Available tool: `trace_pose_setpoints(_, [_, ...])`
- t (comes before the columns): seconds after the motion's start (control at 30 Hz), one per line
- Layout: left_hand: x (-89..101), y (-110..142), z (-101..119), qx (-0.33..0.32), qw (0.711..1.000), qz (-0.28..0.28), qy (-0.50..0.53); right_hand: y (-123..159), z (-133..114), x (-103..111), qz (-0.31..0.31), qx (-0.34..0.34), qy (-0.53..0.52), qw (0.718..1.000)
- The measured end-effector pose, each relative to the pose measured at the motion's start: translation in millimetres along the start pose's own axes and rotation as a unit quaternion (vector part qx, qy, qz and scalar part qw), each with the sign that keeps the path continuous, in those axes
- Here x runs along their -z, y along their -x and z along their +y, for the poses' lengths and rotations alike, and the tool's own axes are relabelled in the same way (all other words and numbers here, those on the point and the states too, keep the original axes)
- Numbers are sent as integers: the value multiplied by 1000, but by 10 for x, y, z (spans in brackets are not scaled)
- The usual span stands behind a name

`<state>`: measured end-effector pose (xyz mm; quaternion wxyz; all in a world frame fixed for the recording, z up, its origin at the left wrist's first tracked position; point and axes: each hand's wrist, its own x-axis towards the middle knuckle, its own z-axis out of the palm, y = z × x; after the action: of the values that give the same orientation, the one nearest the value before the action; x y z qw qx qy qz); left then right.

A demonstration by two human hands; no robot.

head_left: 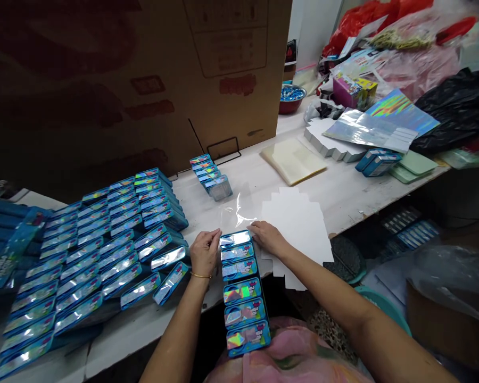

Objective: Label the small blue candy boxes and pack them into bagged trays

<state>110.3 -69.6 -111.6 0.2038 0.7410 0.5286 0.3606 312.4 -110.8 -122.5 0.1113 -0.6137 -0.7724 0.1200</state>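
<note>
A sheet of clear plastic film [236,210] lies on the table ahead of me, glinting where it creases. My left hand [204,254] is closed, thumb and finger pinching the film's near left corner. My right hand [268,238] pinches the near right side of the film, its fingertips partly turned from view. Between my wrists, a row of several shiny blue boxes [241,295] runs from the film's near edge back over the table edge to my lap. The far end of this row touches or nearly touches the film; I cannot tell which.
Many blue boxes [120,244] stand in rows at left, with a small group [211,175] behind the film. White card sheets [297,223] lie right, a stack of film [293,159] beyond. A large carton [135,90] blocks the back; a red bowl [290,106] stands beside it.
</note>
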Motion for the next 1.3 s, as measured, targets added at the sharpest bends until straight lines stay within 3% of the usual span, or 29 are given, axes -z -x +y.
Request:
trace_pose_setpoints(0.13, [-96, 166, -96, 48, 999, 20, 13, 4, 22, -18, 0, -20, 8, 1000])
trace_pose_setpoints(0.23, [-131, 218, -137, 97, 994, 41, 21, 12, 60, -28, 47, -50, -26, 997])
trace_pose_setpoints(0.4, [-218, 195, -223, 196, 978, 37, 68, -6, 89, -59, 52, 22, -71, 996])
trace_pose_setpoints(0.53, [-294, 210, -283, 242, 959, 30, 142, -65, 121, -114, 35, 10, -27, 999])
trace_pose_setpoints(0.8, [-237, -18, -88, 305, 917, 56, 250, -89, 148, -84, 9, 41, -40, 998])
trace_pose_setpoints(0.97, [-91, -149, 119, 265, 911, 58, 310, -84, 136, -69, 25, 12, -54, 998])
trace_pose_setpoints(1.13, [-8, -201, 183, 203, 914, 96, 339, -119, 97, 139, 137, -91, -154, 974])
trace_pose_setpoints(1.23, [-23, -264, 203, 191, 911, 100, 352, -145, -105, 331, 171, -30, -233, 957])
trace_pose_setpoints(1.3, [-37, -305, 274, 177, 915, 98, 348, -166, -304, 425, 172, 16, -223, 959])
